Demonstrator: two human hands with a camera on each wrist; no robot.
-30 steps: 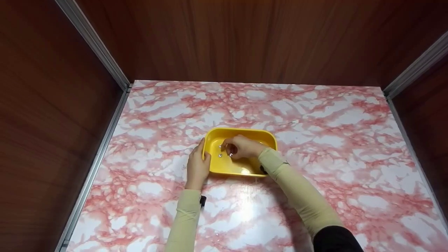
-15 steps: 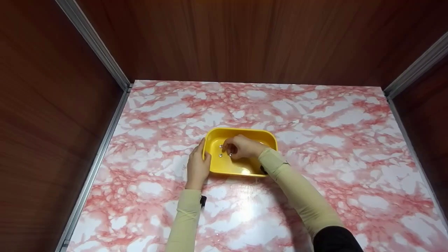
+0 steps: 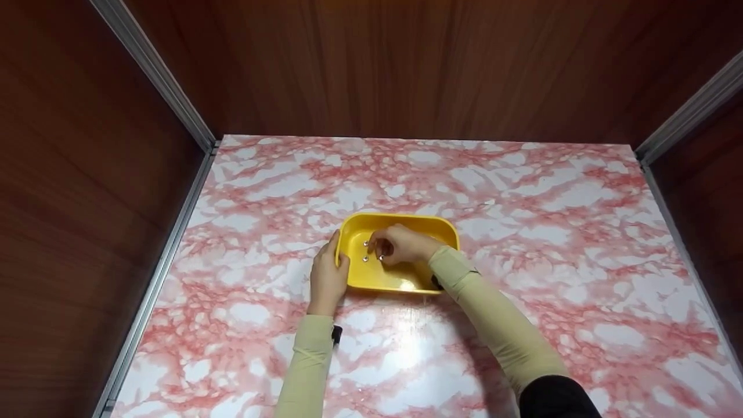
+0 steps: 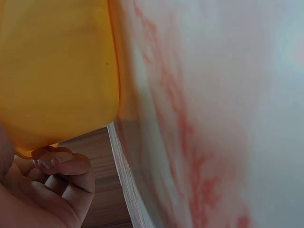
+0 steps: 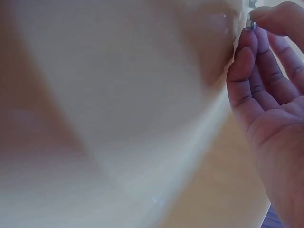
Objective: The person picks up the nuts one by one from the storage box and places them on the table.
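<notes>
A yellow plastic bin point(image 3: 400, 284) stands on the marbled table. My left hand point(image 3: 328, 280) grips the bin's left wall, the thumb over the rim and the fingers along the outside; in the left wrist view its curled fingertips point(image 4: 64, 161) meet the bin's edge. Inside the bin is my right hand point(image 3: 403, 244), thumb and fingertips bent together. It pinches a small silvery metal piece point(image 5: 251, 22), seen in the right wrist view. Just left of those fingers, two similar shiny pieces lie on the bin floor, a far piece point(image 3: 365, 244) and a near piece point(image 3: 365, 259).
The table point(image 3: 551, 203) has a red and white marbled top. Dark wood-grain panels point(image 3: 371, 69) with grey metal edging point(image 3: 168, 75) enclose its back and both sides. The right forearm point(image 3: 493, 313) crosses the bin's front right corner.
</notes>
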